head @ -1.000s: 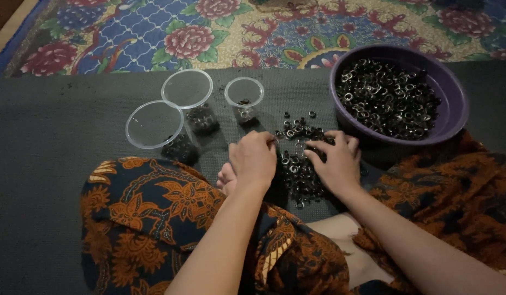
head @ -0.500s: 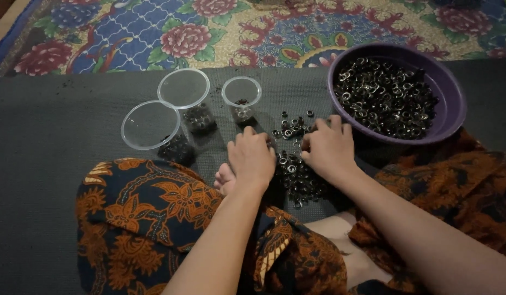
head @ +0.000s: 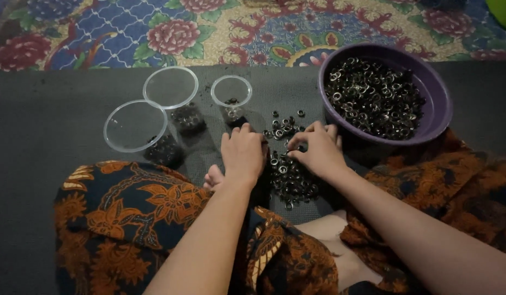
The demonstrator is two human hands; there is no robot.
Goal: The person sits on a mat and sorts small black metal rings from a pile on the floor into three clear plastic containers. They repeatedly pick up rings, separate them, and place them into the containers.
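Observation:
A pile of small dark metal rings (head: 288,175) lies on the dark grey mat (head: 56,114) in front of me. My left hand (head: 243,154) rests palm down at the pile's left edge, fingers curled over a few rings. On the right side of the pile my right hand (head: 317,150) has its fingertips pinching among the rings. Whether either hand holds a ring is hidden by the fingers. A purple bowl (head: 439,104) full of the same rings stands just right of my right hand.
Three clear plastic cups stand left of the pile: a small one (head: 231,98), a middle one (head: 171,90) and a near one (head: 135,127), each with some rings at the bottom. My legs in orange-patterned cloth (head: 122,218) lie below. A floral carpet (head: 171,33) lies beyond the mat.
Both hands have shifted a little forward over the pile, towards the cups and the bowl. The right hand's fingers have closed in among the rings.

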